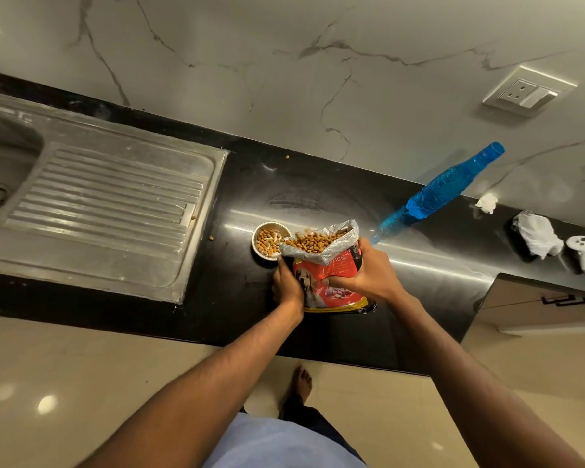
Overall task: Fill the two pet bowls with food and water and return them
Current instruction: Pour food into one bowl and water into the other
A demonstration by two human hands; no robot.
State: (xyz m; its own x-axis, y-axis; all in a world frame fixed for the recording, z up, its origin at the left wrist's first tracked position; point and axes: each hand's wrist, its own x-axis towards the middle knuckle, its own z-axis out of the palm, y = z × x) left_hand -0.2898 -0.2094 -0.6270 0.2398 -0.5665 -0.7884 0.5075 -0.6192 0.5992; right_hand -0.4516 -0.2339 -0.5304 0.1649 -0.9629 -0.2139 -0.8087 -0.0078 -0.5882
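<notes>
A small steel pet bowl [258, 247] stands on the black counter [419, 265] and holds brown kibble. Right beside it is a red dog-food bag [331, 265], open at the top, tilted toward the bowl, its mouth full of kibble at the bowl's rim. My left hand [286, 283] grips the bag's left side. My right hand [368, 271] grips its right side. A blue water bottle [439, 190] stands on the counter behind the bag. Only one bowl is in view.
A steel sink with a ribbed drainboard [108, 197] fills the counter's left. A few kibble pieces lie loose near it. At the right are crumpled white paper [537, 234], a white controller [583, 251] and a wall socket [527, 92]. A drawer front [547, 302] sits below.
</notes>
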